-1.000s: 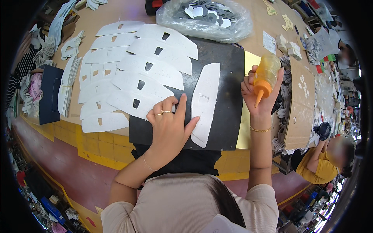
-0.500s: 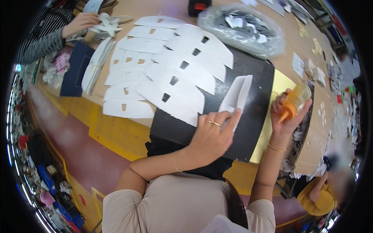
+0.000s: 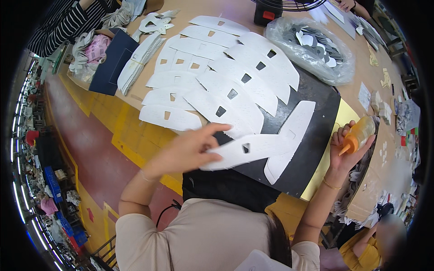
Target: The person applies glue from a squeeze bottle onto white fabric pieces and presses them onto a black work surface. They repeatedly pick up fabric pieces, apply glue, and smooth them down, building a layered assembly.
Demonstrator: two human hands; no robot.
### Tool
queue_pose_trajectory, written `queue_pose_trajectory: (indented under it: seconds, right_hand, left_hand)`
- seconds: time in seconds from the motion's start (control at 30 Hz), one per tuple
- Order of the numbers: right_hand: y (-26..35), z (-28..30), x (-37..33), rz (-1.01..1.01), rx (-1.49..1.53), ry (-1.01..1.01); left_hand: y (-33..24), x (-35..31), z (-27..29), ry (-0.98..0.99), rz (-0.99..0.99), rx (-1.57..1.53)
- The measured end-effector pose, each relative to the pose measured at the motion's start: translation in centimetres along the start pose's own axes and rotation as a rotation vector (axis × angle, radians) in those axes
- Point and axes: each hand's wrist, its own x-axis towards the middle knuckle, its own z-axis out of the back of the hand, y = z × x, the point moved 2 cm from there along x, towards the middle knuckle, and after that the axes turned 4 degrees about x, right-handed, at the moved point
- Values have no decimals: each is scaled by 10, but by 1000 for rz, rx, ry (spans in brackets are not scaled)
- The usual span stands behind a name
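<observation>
My left hand (image 3: pixel 187 150) is at the left end of a curved white cut piece (image 3: pixel 260 148) with a small dark hole, thumb over its edge and index finger stretched out. The hand is slightly blurred. The far end of this piece crosses another white strip (image 3: pixel 298 126), which lies flat on the black board (image 3: pixel 316 97). My right hand (image 3: pixel 340 151) grips a clear squeeze bottle (image 3: pixel 363 128) with an orange cap and nozzle pointing down to the left, held above the right side of the board. Overlapping rows of white cut pieces (image 3: pixel 226 92) with small holes lie left of the strip.
A clear plastic bag (image 3: pixel 346 74) of grey and white pieces lies at the back right, near a fan guard (image 3: pixel 289 4). A yellow sheet (image 3: pixel 346 115) borders the board. Left stand a stack of white strips (image 3: pixel 138 63) and a blue box flap (image 3: pixel 113 63). Another person's striped sleeve (image 3: pixel 68 29) is beyond.
My left hand has moved left, from the bent white strip to the end of the holed piece. The strip now lies flatter. The bottle stays in my right hand; the whole view has shifted.
</observation>
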Motion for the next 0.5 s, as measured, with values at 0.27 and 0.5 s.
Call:
queue_pose_trajectory:
  seconds: [0.27,0.5]
  right_hand:
    - [-7,-2,2,5,-19,-59]
    - [-5,1,2,13,-20,-45]
  left_hand:
    - [39,11,81,-22,-19,142]
    - [44,29,95,-28,19,300]
